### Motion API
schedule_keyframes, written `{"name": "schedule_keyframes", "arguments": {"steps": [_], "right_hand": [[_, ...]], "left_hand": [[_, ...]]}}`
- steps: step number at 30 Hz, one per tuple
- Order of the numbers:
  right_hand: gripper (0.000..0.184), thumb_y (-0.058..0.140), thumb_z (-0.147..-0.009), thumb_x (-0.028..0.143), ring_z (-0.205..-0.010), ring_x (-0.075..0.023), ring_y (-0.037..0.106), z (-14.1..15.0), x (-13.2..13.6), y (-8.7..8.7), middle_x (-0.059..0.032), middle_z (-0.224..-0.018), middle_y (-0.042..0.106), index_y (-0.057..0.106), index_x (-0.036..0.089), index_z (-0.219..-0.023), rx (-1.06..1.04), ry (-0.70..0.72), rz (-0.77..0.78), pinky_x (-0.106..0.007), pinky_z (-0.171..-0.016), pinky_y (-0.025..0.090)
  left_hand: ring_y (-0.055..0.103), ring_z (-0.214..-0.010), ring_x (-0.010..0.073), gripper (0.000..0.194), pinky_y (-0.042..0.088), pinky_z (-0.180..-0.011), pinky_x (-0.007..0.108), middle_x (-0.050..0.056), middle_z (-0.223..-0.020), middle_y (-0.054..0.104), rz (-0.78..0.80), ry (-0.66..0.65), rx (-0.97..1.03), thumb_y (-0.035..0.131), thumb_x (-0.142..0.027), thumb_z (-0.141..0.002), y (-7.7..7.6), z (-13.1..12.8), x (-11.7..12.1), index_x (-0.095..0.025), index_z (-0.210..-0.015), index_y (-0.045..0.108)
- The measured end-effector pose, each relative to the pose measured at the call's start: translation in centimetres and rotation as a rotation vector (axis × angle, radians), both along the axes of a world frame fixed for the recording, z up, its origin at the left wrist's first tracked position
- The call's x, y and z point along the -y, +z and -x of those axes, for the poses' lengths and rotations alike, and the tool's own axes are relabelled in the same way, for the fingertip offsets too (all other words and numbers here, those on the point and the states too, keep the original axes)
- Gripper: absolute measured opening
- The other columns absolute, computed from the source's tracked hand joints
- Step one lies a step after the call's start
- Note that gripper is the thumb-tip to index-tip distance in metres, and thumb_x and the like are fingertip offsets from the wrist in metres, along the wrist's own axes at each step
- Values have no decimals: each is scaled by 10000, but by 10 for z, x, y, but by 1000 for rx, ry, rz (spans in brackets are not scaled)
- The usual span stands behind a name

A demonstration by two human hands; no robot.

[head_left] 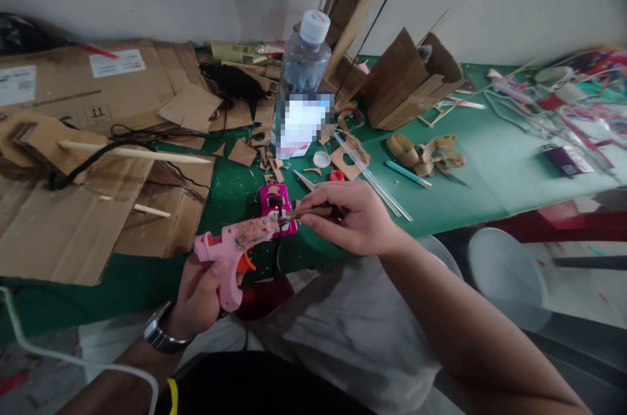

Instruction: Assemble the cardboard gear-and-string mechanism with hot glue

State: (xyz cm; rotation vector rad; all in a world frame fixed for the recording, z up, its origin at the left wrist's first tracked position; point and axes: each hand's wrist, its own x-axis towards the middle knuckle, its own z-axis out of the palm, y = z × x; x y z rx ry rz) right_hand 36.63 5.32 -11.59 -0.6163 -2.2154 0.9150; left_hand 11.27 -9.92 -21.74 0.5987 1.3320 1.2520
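My left hand is wrapped round the handle of a pink hot glue gun, its nozzle pointing right. The gun has an orange trigger and brownish residue along its front. My right hand pinches a thin brown strip between thumb and fingers. The strip's left end meets the nozzle tip; its exact material is hard to make out. Just behind the nozzle lies a bright pink box-like device with a small red light, partly covered by the gun.
A large plastic bottle stands behind my hands among cardboard scraps. Cardboard structures fill the left. A blue cutter-like tool, ribbon and clear sticks lie right on the green table. Stools stand below.
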Motion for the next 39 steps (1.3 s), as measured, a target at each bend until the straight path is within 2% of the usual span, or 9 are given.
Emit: {"name": "schedule_keyframes", "arguments": {"steps": [6, 13, 17, 22, 26, 31, 39], "right_hand": [[47, 777, -957, 187, -700, -109, 696, 0, 0, 1, -57, -863, 804, 783, 159, -994, -20, 44, 30, -209, -630, 534], [76, 764, -973, 230, -652, -111, 668, 0, 0, 0, -51, -826, 802, 782, 158, -986, 35, -24, 5, -219, -587, 505], [88, 769, -968, 237, -629, -104, 656, -1, 0, 1, -52, -816, 800, 782, 150, -974, 35, -41, 10, -214, -565, 493], [60, 769, -965, 219, -689, -113, 692, -1, 0, 0, -57, -862, 809, 781, 163, -986, 1, 27, 43, -219, -614, 529], [75, 773, -967, 234, -676, -116, 679, -1, 0, -1, -53, -842, 804, 783, 164, -992, 33, -10, 33, -224, -602, 521], [95, 762, -978, 244, -638, -107, 649, -1, 1, -1, -49, -808, 793, 785, 154, -991, 47, -29, 28, -219, -572, 495], [99, 758, -975, 251, -637, -104, 643, 0, 0, 0, -41, -805, 792, 785, 156, -976, 52, -47, 2, -216, -581, 494]], "left_hand": [[659, -476, 206, 352, 531, -421, 273, 67, -642, 750, 10, 11, -15, 799, -528, -758, 4, -2, -3, -179, -773, 758], [685, -498, 211, 310, 544, -426, 274, 82, -737, 801, -19, 24, -18, 785, -480, -770, 3, -2, -2, -181, -852, 790], [674, -484, 214, 333, 536, -417, 272, 80, -660, 767, 19, 20, -3, 806, -501, -750, 4, -2, -3, -171, -790, 785], [688, -500, 222, 337, 554, -432, 282, 84, -664, 770, 50, 33, -6, 817, -507, -741, 6, -3, -1, -174, -782, 786], [684, -498, 224, 308, 550, -431, 289, 86, -677, 771, 29, 14, -12, 787, -488, -779, 4, -3, 0, -181, -803, 778], [655, -471, 212, 346, 519, -411, 273, 81, -599, 723, 13, -21, -16, 768, -510, -800, 2, -1, -1, -167, -754, 764], [713, -523, 235, 398, 596, -460, 292, 84, -679, 784, 28, 23, -15, 809, -550, -748, 6, -3, -3, -167, -854, 813]]}}
